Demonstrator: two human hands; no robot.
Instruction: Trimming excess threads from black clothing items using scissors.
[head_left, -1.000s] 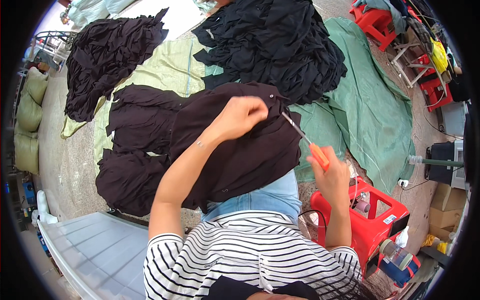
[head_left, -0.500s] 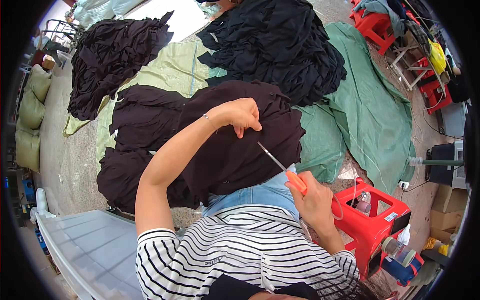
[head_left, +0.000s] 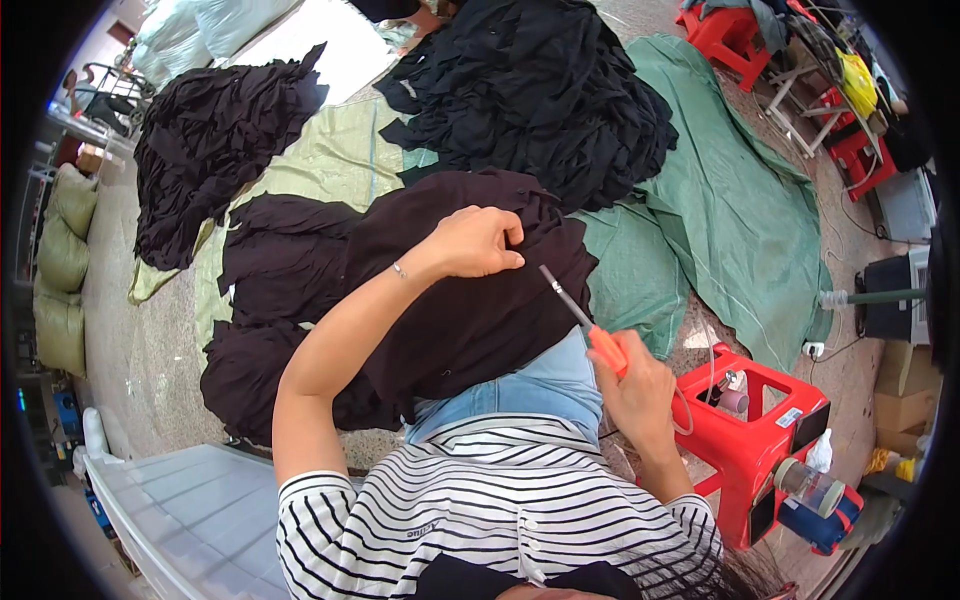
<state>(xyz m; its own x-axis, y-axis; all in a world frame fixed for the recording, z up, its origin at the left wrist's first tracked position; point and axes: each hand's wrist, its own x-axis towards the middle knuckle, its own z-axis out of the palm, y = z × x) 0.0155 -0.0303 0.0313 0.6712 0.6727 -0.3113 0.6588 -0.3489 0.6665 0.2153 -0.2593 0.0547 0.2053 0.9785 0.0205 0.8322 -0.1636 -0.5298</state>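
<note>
A dark brown cloth garment (head_left: 450, 330) lies over my lap, partly covering my light blue jeans. Over its upper part my left hand (head_left: 482, 243) is closed, thumb and forefinger pinched together; what is between them, if anything, is too small to make out. My right hand (head_left: 640, 385) grips the orange handle of a slim tool (head_left: 609, 350) with a thin metal shaft. Its tip points up and left, a short way from my left fingertips and apart from them. A thin pale tube or cord (head_left: 684, 410) loops beside that hand.
Brown garments (head_left: 290, 245) lie left of my lap. Farther off are a dark heap (head_left: 225, 140) and a large black heap (head_left: 530, 95) on sheeting. Green sheeting (head_left: 730, 210) spreads right. A red stool (head_left: 740, 450) stands at my right, a white plastic surface (head_left: 190, 510) at my left.
The tool and my right hand have moved slightly right, with the tip a little higher. My left hand has turned slightly, its fingers curling more. The whole view has shifted a little.
</note>
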